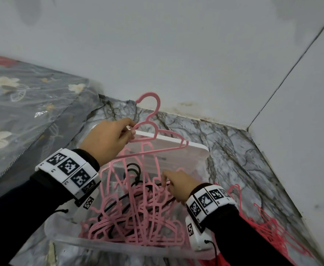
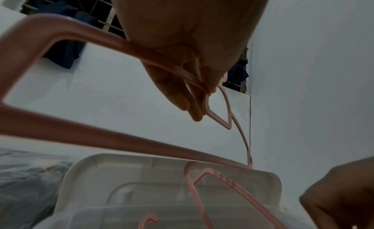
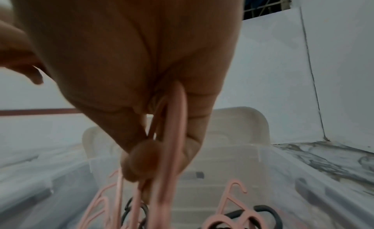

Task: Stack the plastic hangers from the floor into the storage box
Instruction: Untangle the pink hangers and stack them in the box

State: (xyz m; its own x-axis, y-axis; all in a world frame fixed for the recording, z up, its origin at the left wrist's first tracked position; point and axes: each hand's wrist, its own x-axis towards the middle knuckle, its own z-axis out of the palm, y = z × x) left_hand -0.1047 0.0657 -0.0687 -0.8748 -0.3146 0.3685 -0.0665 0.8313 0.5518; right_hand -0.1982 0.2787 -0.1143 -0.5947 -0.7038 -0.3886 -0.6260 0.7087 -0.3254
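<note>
No readable words or brands anywhere; the wristbands [image 1: 69, 167] carry only black-and-white square code markers.

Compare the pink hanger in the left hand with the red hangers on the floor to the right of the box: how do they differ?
The pink hanger is pale pink, single and held up over the storage box by the left hand. The red hangers are brighter, several together, lying on the floor outside the box, untouched. Both are thin plastic hangers.
</note>
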